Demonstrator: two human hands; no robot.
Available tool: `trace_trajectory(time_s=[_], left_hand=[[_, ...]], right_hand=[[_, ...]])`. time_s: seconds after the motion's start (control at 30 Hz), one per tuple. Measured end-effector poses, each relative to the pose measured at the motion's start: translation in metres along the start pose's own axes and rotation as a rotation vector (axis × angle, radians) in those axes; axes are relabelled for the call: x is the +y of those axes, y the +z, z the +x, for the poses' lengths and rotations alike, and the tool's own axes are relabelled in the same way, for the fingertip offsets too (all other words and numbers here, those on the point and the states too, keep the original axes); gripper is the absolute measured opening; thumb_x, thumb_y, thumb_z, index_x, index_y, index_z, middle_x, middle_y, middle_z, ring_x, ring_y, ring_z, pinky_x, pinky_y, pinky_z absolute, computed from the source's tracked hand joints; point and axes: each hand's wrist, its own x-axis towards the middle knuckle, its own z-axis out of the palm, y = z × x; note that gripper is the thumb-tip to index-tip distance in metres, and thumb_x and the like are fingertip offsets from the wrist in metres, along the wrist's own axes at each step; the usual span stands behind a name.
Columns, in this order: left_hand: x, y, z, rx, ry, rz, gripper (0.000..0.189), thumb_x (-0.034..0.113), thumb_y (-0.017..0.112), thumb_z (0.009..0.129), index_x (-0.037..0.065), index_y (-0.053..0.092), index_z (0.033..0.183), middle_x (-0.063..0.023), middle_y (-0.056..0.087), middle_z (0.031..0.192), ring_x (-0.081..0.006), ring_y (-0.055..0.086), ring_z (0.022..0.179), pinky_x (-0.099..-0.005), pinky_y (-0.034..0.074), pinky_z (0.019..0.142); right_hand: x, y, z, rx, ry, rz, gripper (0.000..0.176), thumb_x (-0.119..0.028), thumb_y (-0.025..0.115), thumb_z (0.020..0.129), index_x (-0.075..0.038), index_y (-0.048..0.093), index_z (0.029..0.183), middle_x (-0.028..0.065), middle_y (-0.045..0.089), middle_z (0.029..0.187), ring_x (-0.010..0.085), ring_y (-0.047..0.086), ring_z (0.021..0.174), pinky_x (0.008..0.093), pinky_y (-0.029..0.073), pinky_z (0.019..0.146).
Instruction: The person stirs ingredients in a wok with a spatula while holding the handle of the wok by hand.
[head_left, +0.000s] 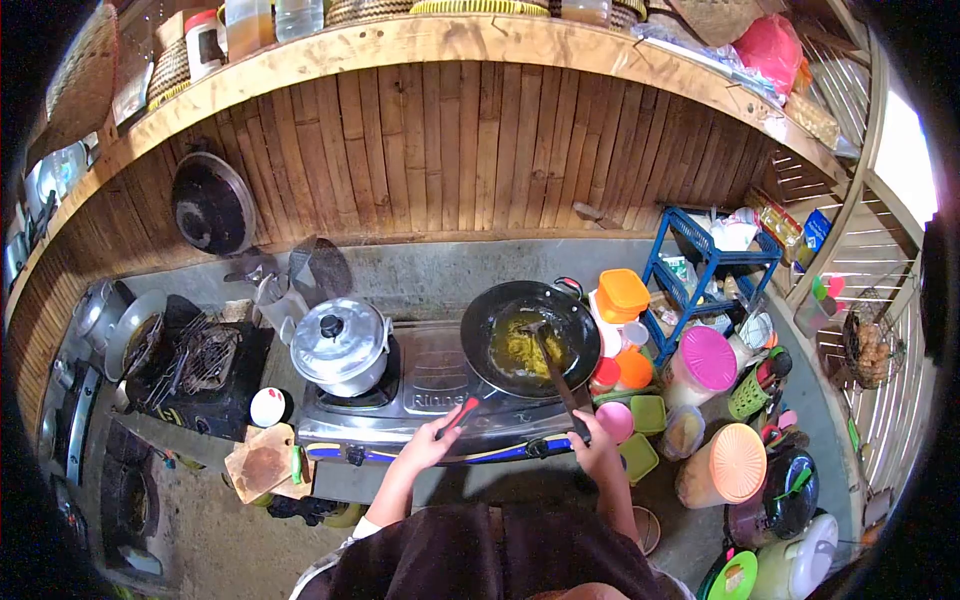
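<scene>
A black wok [487, 312] sits on the right side of the stove, with yellow food in bubbling oil [515, 350] inside. My left hand [427, 447] is closed around the wok's red and black handle [462, 412], in front of the stove. In my right hand [597, 450] is a long dark spatula [553, 368], its head down in the oil near the middle of the wok. A lidded aluminium pot [338, 360] stands on the left burner.
The steel two-burner stove [430, 360] lies on a grey counter. Crowding the right are an orange container [622, 296], a pink-lidded jar [706, 356], green tubs [640, 457] and a blue rack [700, 255]. Left are a cutting board [262, 463] and an old stove [205, 365].
</scene>
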Motion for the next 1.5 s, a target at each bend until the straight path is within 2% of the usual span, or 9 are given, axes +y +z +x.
trace_trajectory(time_s=[0.3, 0.4, 0.47, 0.6, 0.77, 0.9, 1.1, 1.2, 1.5], left_hand=[[0.021, -0.008, -0.001, -0.076, -0.191, -0.017, 0.045, 0.019, 0.056, 0.088, 0.015, 0.044, 0.131, -0.0085, 0.056, 0.12, -0.0122, 0.049, 0.109, -0.0266, 0.034, 0.095], [0.014, -0.007, 0.0, -0.082, -0.25, 0.046, 0.045, 0.022, 0.055, 0.089, 0.019, 0.043, 0.132, -0.0065, 0.063, 0.105, -0.0111, 0.055, 0.091, -0.026, 0.042, 0.084], [-0.019, 0.002, 0.003, 0.051, 0.09, 0.114, 0.046, 0.023, 0.055, 0.089, 0.024, 0.041, 0.133, -0.0018, 0.061, 0.083, -0.0085, 0.052, 0.065, -0.0254, 0.047, 0.065], [0.013, -0.007, 0.0, -0.038, -0.121, 0.068, 0.047, 0.023, 0.055, 0.089, 0.026, 0.041, 0.133, -0.0003, 0.058, 0.077, -0.0081, 0.046, 0.06, -0.0252, 0.045, 0.06], [0.012, -0.007, 0.0, -0.037, -0.115, 0.072, 0.047, 0.022, 0.055, 0.089, 0.026, 0.041, 0.133, -0.0052, 0.063, 0.09, -0.0107, 0.051, 0.08, -0.0249, 0.042, 0.081], [0.009, -0.006, 0.0, -0.013, -0.026, 0.05, 0.047, 0.023, 0.055, 0.089, 0.025, 0.04, 0.133, -0.0062, 0.063, 0.094, -0.0109, 0.052, 0.082, -0.0254, 0.042, 0.082], [0.033, -0.011, -0.002, -0.094, -0.267, -0.028, 0.047, 0.024, 0.055, 0.089, 0.024, 0.04, 0.133, -0.008, 0.062, 0.107, -0.0108, 0.051, 0.093, -0.0255, 0.039, 0.088], [0.024, -0.007, -0.001, -0.032, -0.108, -0.058, 0.047, 0.019, 0.057, 0.087, 0.02, 0.044, 0.131, -0.0123, 0.06, 0.114, -0.0146, 0.054, 0.105, -0.0267, 0.039, 0.091], [0.022, -0.008, -0.001, -0.081, -0.214, -0.03, 0.046, 0.026, 0.056, 0.087, 0.02, 0.043, 0.131, -0.0177, 0.056, 0.117, -0.0225, 0.053, 0.111, -0.0301, 0.037, 0.094]], right_hand=[[-0.037, -0.033, -0.003, 0.303, -0.207, 0.007, 0.023, -0.007, 0.061, 0.081, -0.005, 0.058, 0.104, 0.0167, 0.063, 0.093, 0.0246, 0.062, 0.087, 0.0326, 0.047, 0.078], [-0.04, -0.041, -0.009, 0.353, -0.119, 0.16, 0.021, -0.009, 0.062, 0.082, -0.005, 0.059, 0.103, 0.0147, 0.064, 0.089, 0.0216, 0.062, 0.084, 0.0317, 0.047, 0.075], [-0.051, -0.05, -0.017, 0.379, -0.124, 0.11, 0.021, -0.006, 0.063, 0.081, -0.004, 0.059, 0.101, 0.013, 0.064, 0.086, 0.0179, 0.062, 0.081, 0.0296, 0.048, 0.072], [-0.05, -0.055, -0.024, 0.434, -0.101, 0.134, 0.021, -0.001, 0.066, 0.076, -0.003, 0.06, 0.096, 0.0118, 0.065, 0.082, 0.0159, 0.063, 0.073, 0.0278, 0.048, 0.067], [-0.039, -0.052, -0.029, 0.537, -0.279, 0.07, 0.02, -0.002, 0.069, 0.074, -0.003, 0.061, 0.092, 0.0104, 0.065, 0.078, 0.0161, 0.063, 0.068, 0.0279, 0.049, 0.064], [-0.04, -0.048, -0.03, 0.453, -0.263, 0.017, 0.021, -0.004, 0.07, 0.073, -0.006, 0.062, 0.092, 0.0099, 0.065, 0.078, 0.015, 0.063, 0.067, 0.028, 0.049, 0.062], [-0.049, -0.035, -0.019, 0.308, -0.252, 0.052, 0.023, -0.003, 0.068, 0.074, -0.007, 0.061, 0.097, 0.0079, 0.065, 0.078, 0.0104, 0.058, 0.066, 0.0263, 0.047, 0.062], [-0.048, -0.018, -0.011, 0.294, -0.173, 0.052, 0.023, -0.003, 0.067, 0.075, -0.006, 0.061, 0.098, 0.0082, 0.065, 0.08, 0.0113, 0.059, 0.069, 0.0259, 0.047, 0.064], [-0.042, 0.013, 0.004, -0.035, 0.014, 0.072, 0.028, -0.016, 0.062, 0.08, -0.011, 0.06, 0.107, 0.0189, 0.063, 0.092, 0.0298, 0.063, 0.079, 0.0325, 0.049, 0.067]])
